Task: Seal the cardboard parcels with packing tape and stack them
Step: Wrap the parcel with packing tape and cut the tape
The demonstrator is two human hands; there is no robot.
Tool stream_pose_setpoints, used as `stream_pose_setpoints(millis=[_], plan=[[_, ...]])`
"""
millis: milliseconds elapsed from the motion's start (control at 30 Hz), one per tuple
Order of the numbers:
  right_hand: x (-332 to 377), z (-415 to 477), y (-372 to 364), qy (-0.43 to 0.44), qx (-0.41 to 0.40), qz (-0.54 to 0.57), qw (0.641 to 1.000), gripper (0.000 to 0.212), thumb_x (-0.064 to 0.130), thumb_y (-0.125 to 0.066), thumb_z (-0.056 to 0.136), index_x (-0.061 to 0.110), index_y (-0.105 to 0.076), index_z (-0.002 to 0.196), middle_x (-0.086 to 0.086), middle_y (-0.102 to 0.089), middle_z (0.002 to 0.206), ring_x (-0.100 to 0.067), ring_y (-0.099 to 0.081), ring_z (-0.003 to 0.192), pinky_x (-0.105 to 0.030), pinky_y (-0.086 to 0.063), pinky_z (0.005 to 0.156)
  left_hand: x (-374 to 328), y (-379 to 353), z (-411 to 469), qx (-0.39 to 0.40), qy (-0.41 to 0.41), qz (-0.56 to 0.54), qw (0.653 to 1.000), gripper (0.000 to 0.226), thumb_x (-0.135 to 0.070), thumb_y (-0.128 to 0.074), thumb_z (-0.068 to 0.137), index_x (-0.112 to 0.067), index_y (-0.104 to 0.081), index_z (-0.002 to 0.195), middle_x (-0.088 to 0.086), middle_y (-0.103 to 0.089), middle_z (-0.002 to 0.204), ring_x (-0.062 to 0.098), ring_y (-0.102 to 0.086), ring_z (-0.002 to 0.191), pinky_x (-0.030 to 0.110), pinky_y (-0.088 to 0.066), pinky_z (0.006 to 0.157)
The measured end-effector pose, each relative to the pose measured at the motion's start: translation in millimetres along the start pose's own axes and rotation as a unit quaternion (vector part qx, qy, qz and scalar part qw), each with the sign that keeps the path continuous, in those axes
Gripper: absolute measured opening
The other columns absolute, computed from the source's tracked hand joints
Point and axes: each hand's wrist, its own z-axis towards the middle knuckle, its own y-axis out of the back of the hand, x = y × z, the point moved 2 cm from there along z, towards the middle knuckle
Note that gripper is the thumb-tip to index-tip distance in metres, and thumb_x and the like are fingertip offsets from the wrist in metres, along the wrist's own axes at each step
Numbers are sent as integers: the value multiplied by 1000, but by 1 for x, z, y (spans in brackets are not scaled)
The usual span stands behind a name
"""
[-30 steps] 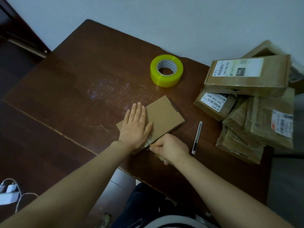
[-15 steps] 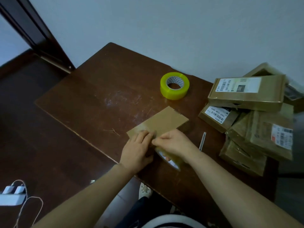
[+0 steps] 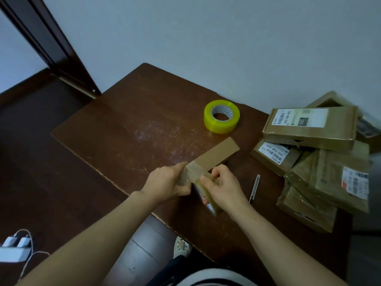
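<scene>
Dim, cool, even light; soft shadows, slight overall blur, wide-angle bending and darkening toward the edges

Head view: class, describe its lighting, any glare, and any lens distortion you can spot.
Head view: dim, even light, soft shadows. Head view: pale sheen on the taped end of the cardboard parcel gripped by the left hand and right hand, and on the scuffed table. Head view: wide-angle stretch of the forearms toward the lower corners.

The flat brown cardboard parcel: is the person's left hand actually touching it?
Touching. The head view shows the left hand gripping the taped near end of the flat brown cardboard parcel, with no gap between its fingers and the cardboard.
</scene>
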Motion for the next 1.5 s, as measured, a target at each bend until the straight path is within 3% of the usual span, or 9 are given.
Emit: stream_pose_setpoints(millis=[267, 433, 733, 867, 967, 1067, 1200, 1333, 1500], plan=[[-10, 22, -16, -21, -6, 65, 998, 30, 26, -62, 91, 25, -36, 77, 1, -63, 58, -15, -66, 47, -31, -54, 50, 9, 15, 13, 125, 41, -151, 980, 62, -37, -69, 73, -25, -51, 132, -11, -62, 90, 13, -62, 85, 16, -45, 69], [-17, 29, -19, -38, 38, 119, 991, 29, 22, -62, 92, 22, -35, 79, 2, -62, 53, -15, -63, 46, -25, -49, 46, -20, 9, 45, 123, 120, -117, 978, 87, -68, -29, 81, -19, -18, 152, 7, -41, 148, 28, -43, 131, 36, -37, 96], [-41, -6, -23, 43, 37, 233, 971, 21, 17, -65, 88, 34, -59, 99, 1, -68, 93, -18, -68, 73, -28, -55, 60, -27, -9, 59, 44, 82, 73, 993, 124, -102, -17, 47, -29, -27, 145, 2, -57, 126, 25, -59, 110, 38, -48, 78], [-42, -4, -23, -4, 19, 177, 984, 9, 18, -62, 92, 25, -57, 88, 1, -64, 73, -16, -60, 52, -31, -50, 54, -27, -11, 62, 44, 64, 108, 991, 85, -89, -38, 66, -24, -44, 121, 1, -57, 111, 21, -59, 97, 33, -42, 67], [-35, -1, -14, 5, 45, 210, 977, 4, 19, -64, 91, 20, -63, 87, -1, -65, 73, -19, -61, 52, -32, -50, 54, -17, -6, 73, 80, 83, 50, 992, 68, -89, -41, 64, -26, -42, 89, -4, -48, 91, 15, -53, 83, 31, -38, 63], [-22, 0, -5, 19, 75, 229, 970, 23, 9, -64, 86, 29, -70, 95, -4, -70, 86, -23, -66, 57, -31, -53, 55, -8, -2, 86, 168, 132, -124, 969, 88, -95, -44, 48, -24, -63, 95, -4, -65, 97, 15, -63, 88, 32, -51, 71], [-2, 17, -6, 19, 58, 213, 975, 32, 6, -62, 90, 32, -63, 109, -6, -67, 91, -23, -65, 53, -32, -55, 54, -5, -13, 96, 72, 168, -203, 962, 72, -85, -41, 65, -20, -68, 75, -4, -67, 73, 21, -65, 83, 30, -47, 66], [14, 48, -12, -9, 34, 223, 974, 25, 19, -66, 90, 19, -55, 113, -14, -66, 97, -18, -61, 47, -27, -53, 55, 23, -14, 84, -87, 220, -279, 931, 38, -29, -41, 98, -11, -59, 126, 11, -62, 124, 27, -54, 118, 32, -41, 95], [18, 71, -19, 10, 3, 182, 983, 12, 27, -65, 91, 22, -61, 101, -5, -66, 102, -25, -66, 93, -44, -54, 87, 26, -37, 30, 130, 110, -177, 969, 121, -51, -60, 57, -11, 5, 152, 5, 12, 160, 22, 12, 146, 43, 3, 118]])
